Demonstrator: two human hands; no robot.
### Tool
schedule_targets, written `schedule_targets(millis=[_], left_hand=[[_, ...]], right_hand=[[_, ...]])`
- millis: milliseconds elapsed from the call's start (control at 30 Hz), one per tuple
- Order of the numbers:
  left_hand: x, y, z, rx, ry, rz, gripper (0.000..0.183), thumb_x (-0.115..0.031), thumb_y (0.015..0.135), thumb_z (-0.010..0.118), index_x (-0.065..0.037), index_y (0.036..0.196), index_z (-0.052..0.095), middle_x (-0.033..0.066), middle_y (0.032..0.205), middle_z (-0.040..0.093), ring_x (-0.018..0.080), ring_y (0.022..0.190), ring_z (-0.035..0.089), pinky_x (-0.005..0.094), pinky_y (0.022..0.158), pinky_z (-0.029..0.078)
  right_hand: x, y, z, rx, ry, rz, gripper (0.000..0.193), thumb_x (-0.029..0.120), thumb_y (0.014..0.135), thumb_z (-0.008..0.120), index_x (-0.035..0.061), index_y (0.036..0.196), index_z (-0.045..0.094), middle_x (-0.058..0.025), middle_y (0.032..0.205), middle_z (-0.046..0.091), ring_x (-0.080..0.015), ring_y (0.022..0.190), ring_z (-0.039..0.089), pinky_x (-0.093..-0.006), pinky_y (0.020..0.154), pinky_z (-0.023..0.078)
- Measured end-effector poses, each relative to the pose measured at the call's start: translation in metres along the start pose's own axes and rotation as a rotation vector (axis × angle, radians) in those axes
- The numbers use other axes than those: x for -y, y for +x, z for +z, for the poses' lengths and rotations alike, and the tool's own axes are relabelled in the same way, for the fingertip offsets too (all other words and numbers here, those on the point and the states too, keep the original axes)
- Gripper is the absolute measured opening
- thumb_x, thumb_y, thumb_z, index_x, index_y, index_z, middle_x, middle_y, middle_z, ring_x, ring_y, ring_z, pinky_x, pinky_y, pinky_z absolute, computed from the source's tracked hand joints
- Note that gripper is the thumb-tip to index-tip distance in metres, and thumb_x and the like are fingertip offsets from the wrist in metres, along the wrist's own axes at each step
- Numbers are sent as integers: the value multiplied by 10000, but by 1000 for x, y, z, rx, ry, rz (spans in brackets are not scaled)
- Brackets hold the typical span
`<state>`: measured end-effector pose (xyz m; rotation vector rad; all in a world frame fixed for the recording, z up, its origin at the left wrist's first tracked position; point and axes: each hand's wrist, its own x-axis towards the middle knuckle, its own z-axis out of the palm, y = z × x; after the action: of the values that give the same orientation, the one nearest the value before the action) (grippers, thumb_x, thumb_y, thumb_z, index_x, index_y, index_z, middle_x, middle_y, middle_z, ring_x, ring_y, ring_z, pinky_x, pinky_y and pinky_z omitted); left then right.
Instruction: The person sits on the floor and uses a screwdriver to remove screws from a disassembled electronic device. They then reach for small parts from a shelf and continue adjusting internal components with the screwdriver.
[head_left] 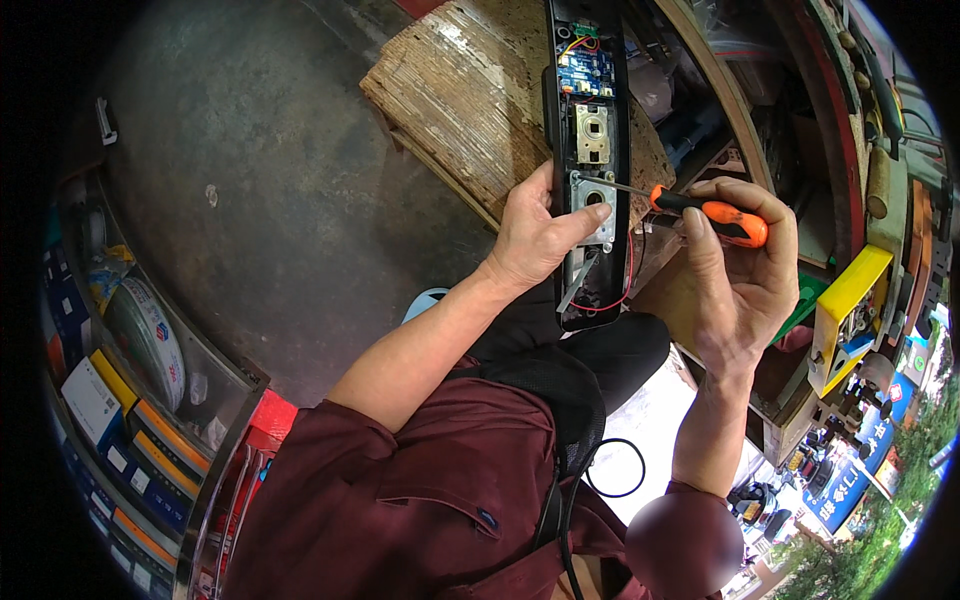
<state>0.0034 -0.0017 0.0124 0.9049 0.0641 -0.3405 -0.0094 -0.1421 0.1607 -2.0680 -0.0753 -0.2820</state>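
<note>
A long black housing [563,130], likely part of an electronic door lock, lies across my lap and over a wooden bench. My left hand [540,225] grips its side, with the thumb pressed on a silver metal plate [591,226] inside it. In my right hand [745,260] is a screwdriver [735,222] with an orange and black handle. Its shaft reaches left to the upper left corner of the plate. Above the plate sit a brass-coloured square fitting [593,132] and a blue circuit board [585,72]. Red and black wires [630,270] loop along the lower right.
A worn wooden bench [450,90] stands under the housing's far end. At the right are shelves with tools and a yellow box [850,310]. Stacked boxes [130,450] fill a case at the left. Concrete floor [270,170] spreads at the far left.
</note>
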Motion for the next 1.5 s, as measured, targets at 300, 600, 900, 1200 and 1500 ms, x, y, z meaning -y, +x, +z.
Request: schedule_targets(millis=[300, 600, 900, 1200, 1500], left_hand=[[-4, -2, -2, 34, -18, -5, 381, -96, 909, 759, 7, 1251, 626, 57, 1117, 710, 104, 979, 666, 278, 897, 544], [-1, -2, -3, 48, -64, 22, 372, -64, 918, 743, 3, 1263, 620, 55, 1127, 711, 105, 975, 675, 276, 891, 551], [-2, -2, -2, 48, -32, -3, 347, -62, 929, 735, 4, 1252, 627, 57, 1099, 720, 103, 964, 679, 279, 872, 555], [-1, -1, 0, 28, -33, 0, 362, -45, 930, 733, 13, 1269, 619, 61, 1130, 714, 108, 982, 683, 287, 886, 563], [-1, -2, -1, 21, -35, -21, 345, -50, 918, 739, 20, 1235, 623, 66, 1096, 715, 105, 945, 679, 282, 848, 566]], right_hand=[[33, 30, 1, 248, -514, -187, 208, 95, 873, 820, 10, 999, 678, -112, 887, 680, -243, 735, 670, -316, 677, 532], [44, 45, 0, 313, -438, -89, 148, 61, 914, 760, -7, 1006, 666, -124, 865, 659, -183, 762, 652, -288, 706, 516], [35, 51, -2, 358, -419, -290, 254, 83, 900, 787, 11, 1100, 647, -115, 901, 662, -178, 781, 664, -283, 683, 522], [37, 54, -5, 419, -459, -294, 258, 82, 922, 768, -1, 1122, 626, -121, 906, 681, -185, 774, 670, -296, 677, 531], [37, 58, -3, 438, -543, -313, 238, 112, 933, 767, 32, 1121, 645, -127, 899, 675, -200, 798, 691, -311, 684, 534]])
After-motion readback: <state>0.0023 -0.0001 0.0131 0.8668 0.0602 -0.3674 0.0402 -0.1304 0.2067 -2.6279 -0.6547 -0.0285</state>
